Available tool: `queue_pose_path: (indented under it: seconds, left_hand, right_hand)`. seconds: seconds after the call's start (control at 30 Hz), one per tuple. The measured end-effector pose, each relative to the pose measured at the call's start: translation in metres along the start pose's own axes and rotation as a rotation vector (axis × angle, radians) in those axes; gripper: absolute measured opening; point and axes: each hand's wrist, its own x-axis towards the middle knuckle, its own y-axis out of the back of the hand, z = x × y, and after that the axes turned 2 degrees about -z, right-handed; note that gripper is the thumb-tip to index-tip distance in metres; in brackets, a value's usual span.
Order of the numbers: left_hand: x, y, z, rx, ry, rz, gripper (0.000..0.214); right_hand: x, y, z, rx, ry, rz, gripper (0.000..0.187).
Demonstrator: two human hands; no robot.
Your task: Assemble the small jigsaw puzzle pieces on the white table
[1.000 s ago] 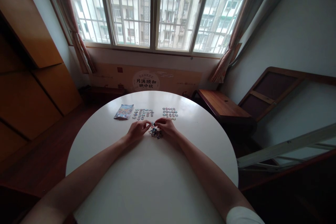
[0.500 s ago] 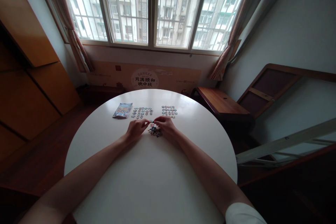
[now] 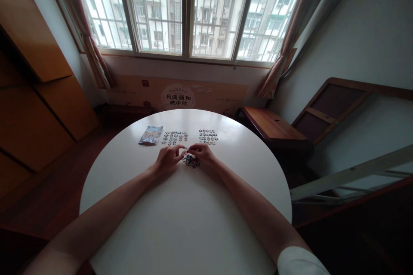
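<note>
Both my hands rest on a round white table point(image 3: 193, 223), fingertips meeting over a small joined cluster of jigsaw pieces point(image 3: 191, 161). My left hand point(image 3: 167, 157) is curled, thumb and forefinger pinched at a small puzzle piece at the cluster's top edge. My right hand point(image 3: 201, 153) is curled too, its fingers pinching the same spot from the other side. Beyond the hands lie two groups of loose pieces laid out in rows, the left group point(image 3: 174, 138) and the right group point(image 3: 208, 136).
A small printed packet point(image 3: 151, 135) lies on the table left of the piece rows. A wooden bench point(image 3: 271, 126) and a leaning wooden frame point(image 3: 335, 107) stand to the right. Wooden cabinets point(image 3: 35, 107) line the left wall. A barred window point(image 3: 187, 8) is ahead.
My fingertips have drawn closer together over the cluster. The view has shifted slightly; the hands stay in the same place.
</note>
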Motion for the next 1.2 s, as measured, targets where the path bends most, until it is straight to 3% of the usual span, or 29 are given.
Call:
queue_pose_path:
  seconds: [0.37,0.6,0.77,1.2]
  left_hand:
    - [0.000,0.001,-0.001,-0.038,-0.066,-0.066,0.029]
    - [-0.001,0.001,0.000,-0.026,-0.019,-0.011,0.032]
    - [0.001,0.000,-0.003,-0.039,0.062,0.069,0.026]
    - [-0.001,0.000,-0.002,-0.013,-0.049,0.103,0.027]
  right_hand:
    - [-0.001,0.001,0.002,-0.078,0.009,-0.036,0.025]
    - [-0.001,0.000,-0.002,-0.089,-0.025,-0.048,0.029]
    - [-0.001,0.002,-0.008,0.034,-0.100,-0.009,0.033]
    - [-0.002,0.004,-0.014,0.110,-0.138,-0.021,0.036]
